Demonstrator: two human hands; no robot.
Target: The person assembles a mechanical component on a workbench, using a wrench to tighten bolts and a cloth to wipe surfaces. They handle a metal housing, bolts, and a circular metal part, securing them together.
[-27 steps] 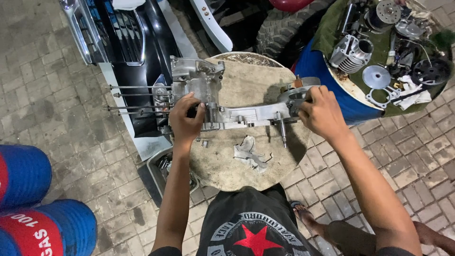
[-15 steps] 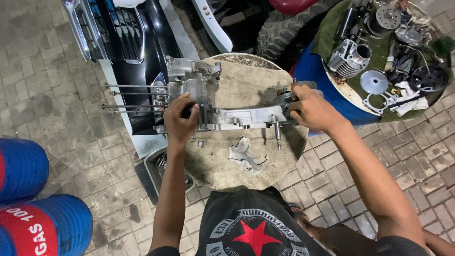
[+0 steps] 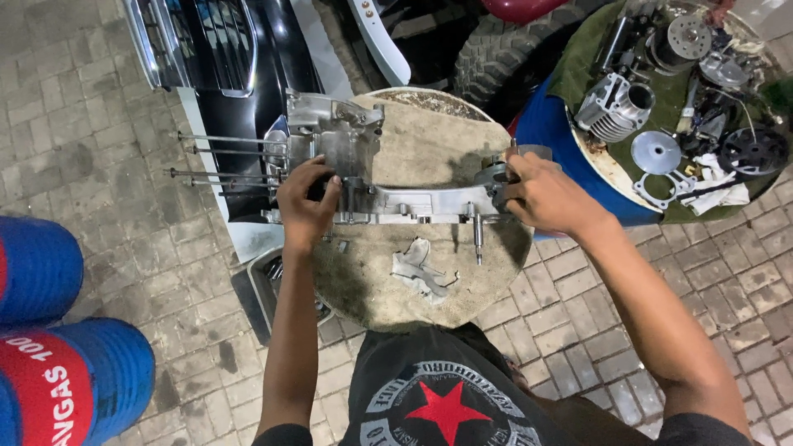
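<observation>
Left hand [image 3: 307, 198] closed on metal engine case [image 3: 388, 198]; right hand [image 3: 545, 194] closed on other end. Case laid on round stool top [image 3: 429, 149], long side running left-right between hands.

Both arms extend forward from the body, bare to the upper arm. Left hand [image 3: 307, 198] is closed in a grip on the left part of the engine case [image 3: 388, 177], fingers curled over its edge, wrist straight. Right hand [image 3: 545, 194] grips the case's right end, fingers wrapped, forearm angled inward from the right.
</observation>
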